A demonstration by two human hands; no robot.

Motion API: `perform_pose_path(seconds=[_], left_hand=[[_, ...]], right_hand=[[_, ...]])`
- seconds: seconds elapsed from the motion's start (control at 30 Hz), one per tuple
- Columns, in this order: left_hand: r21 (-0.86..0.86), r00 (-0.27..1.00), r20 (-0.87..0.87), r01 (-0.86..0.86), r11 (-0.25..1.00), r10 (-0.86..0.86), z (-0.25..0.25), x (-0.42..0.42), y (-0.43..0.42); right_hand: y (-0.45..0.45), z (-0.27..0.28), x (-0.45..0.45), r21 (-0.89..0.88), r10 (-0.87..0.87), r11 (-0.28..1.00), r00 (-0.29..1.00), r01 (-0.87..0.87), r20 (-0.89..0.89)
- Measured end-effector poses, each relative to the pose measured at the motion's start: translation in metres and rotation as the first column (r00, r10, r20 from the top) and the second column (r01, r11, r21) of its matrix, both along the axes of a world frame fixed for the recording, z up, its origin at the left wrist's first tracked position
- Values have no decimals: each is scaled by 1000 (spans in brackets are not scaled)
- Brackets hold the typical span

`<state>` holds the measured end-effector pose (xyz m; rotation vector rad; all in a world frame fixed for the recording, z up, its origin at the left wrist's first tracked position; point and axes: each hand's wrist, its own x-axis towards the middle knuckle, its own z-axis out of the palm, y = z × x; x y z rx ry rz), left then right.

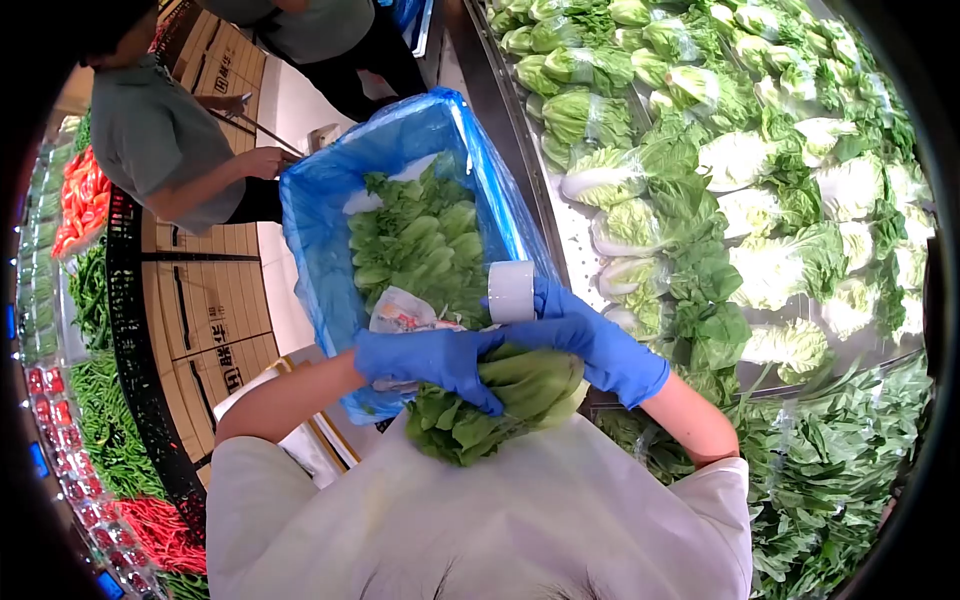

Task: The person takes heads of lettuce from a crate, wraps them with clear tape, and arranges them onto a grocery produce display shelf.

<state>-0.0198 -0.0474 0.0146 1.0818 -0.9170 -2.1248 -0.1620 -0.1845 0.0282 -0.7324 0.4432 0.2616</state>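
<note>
My left hand (432, 362), in a blue glove, is closed around a bunch of leafy green lettuce (515, 395) held close to my chest. My right hand (595, 345), gloved the same way, grips a wide roll of white or clear tape (512, 292) over the upper side of that bunch. Its fingertips are partly hidden by the roll. Beside my left hand lies a crumpled clear plastic bag with red print (402, 310). Just beyond both hands stands a crate lined with blue plastic (318, 215), with loose green lettuce (420, 240) inside.
To the right, a metal display shelf (545, 200) bears rows of wrapped lettuce and Chinese cabbages (740, 160); dark leafy greens (830, 480) lie nearer. At the left are stalls of green peppers (105, 420) and red chillies (165, 530). Two people (165, 130) stand beyond the crate.
</note>
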Motion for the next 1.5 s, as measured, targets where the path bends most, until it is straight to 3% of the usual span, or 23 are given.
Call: perform_pose_path(seconds=[0.07,0.13,0.27,0.33,0.4,0.5,0.63,0.67,0.73,0.77,0.8,0.83,0.87,0.93,1.0,1.03,1.07,1.1,1.2,1.27,1.33,1.43,1.5], left_hand=[[-40,997,79,4,999,0,0,-3,7],[-79,988,157,13,997,-1,2,-5,14],[-51,950,307,-43,998,56,-6,-15,35],[-38,929,360,-82,996,90,-17,-19,47],[54,935,333,-148,988,122,-27,-25,55],[29,908,401,-147,989,123,-41,-27,57],[26,961,259,-112,993,101,-34,-20,50],[126,976,194,-125,984,99,-20,-16,44],[223,987,125,-127,966,101,-15,-15,44],[167,978,81,-204,965,193,-22,-14,50],[114,960,31,-281,953,279,-32,-13,58],[239,928,-73,-340,910,365,-44,-9,65],[237,929,-73,-338,911,364,-52,-5,71],[228,885,-108,-422,877,454,-54,5,71],[225,851,-124,-476,850,510,-51,13,70],[195,858,-58,-492,848,511,-44,15,68],[166,859,9,-505,847,511,-40,18,68],[99,861,44,-508,855,507,-41,21,68],[224,819,-38,-552,803,573,-45,34,75],[179,819,-14,-563,807,574,-44,34,73],[133,822,8,-565,814,570,-47,35,73],[119,775,65,-631,766,628,-47,39,74],[381,564,-324,-657,651,759,-32,43,77]], right_hand=[[6,1,-2,-25,10,1000,999,-9,32],[12,-11,-4,-233,63,971,998,-58,11],[25,-30,-13,-110,37,993,999,-39,-18],[37,-36,-17,-68,-141,988,989,139,-31],[36,-37,-18,-77,-90,993,995,86,-45],[29,-46,-15,-111,50,993,999,-49,10],[21,-62,-2,-293,338,913,928,-283,156],[20,-57,4,-292,338,913,928,-284,156],[20,-40,21,-581,564,722,806,-374,181],[22,-36,29,-676,627,618,770,-400,117],[27,-31,33,-679,623,617,774,-397,114],[32,-24,36,-785,644,528,756,-324,121],[36,-16,37,-870,666,429,736,-242,123],[42,1,34,-865,666,435,736,-251,121],[48,0,25,-884,624,468,704,13,340],[47,7,15,-807,534,588,780,-64,327],[43,13,8,-806,541,588,775,-70,327],[38,18,4,-815,528,572,801,-88,284],[28,16,-9,-823,492,539,861,-181,133],[19,30,-9,-697,497,589,864,-409,-87],[17,30,-16,-682,431,635,899,-362,-75],[4,31,-27,-731,398,563,902,-385,-168],[-3,20,-35,-792,394,366,853,-488,-344]])
